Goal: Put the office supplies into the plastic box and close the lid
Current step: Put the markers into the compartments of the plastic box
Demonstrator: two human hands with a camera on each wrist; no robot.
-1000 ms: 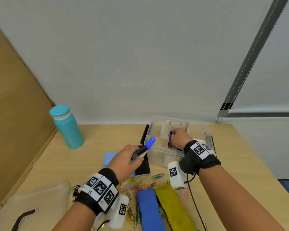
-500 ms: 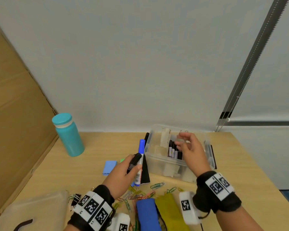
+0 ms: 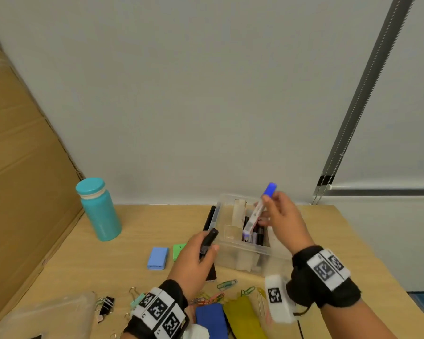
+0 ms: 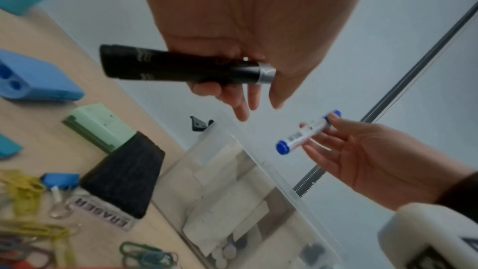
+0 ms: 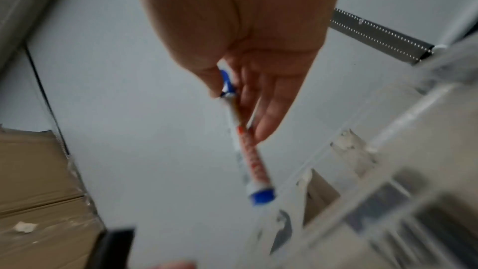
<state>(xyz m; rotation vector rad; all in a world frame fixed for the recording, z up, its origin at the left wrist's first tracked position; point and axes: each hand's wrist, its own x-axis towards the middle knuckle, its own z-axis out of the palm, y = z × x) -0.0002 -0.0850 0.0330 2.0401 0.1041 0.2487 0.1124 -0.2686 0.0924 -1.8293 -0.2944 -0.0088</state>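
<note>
A clear plastic box (image 3: 235, 256) (image 4: 240, 197) (image 5: 388, 171) stands open mid-table with several dark markers upright inside. My right hand (image 3: 282, 218) (image 4: 349, 146) (image 5: 245, 81) pinches a white marker with blue ends (image 3: 257, 211) (image 4: 305, 134) (image 5: 248, 150), tilted over the box, its lower end down among the markers. My left hand (image 3: 196, 260) (image 4: 232, 48) grips a black marker (image 3: 207, 242) (image 4: 181, 66) just left of the box. The clear lid (image 3: 42, 314) lies at the near left.
A teal bottle (image 3: 98, 209) stands far left by a cardboard sheet (image 3: 22, 167). A blue sharpener (image 3: 158, 258), a green one (image 3: 178, 250), a black eraser (image 4: 124, 175), binder clips (image 3: 104, 304), paper clips (image 3: 227, 285), and blue (image 3: 211, 319) and yellow (image 3: 242, 316) erasers lie near.
The blue-capped marker has passed from my left hand to my right, which lifted it over the box. My left hand keeps only the black marker.
</note>
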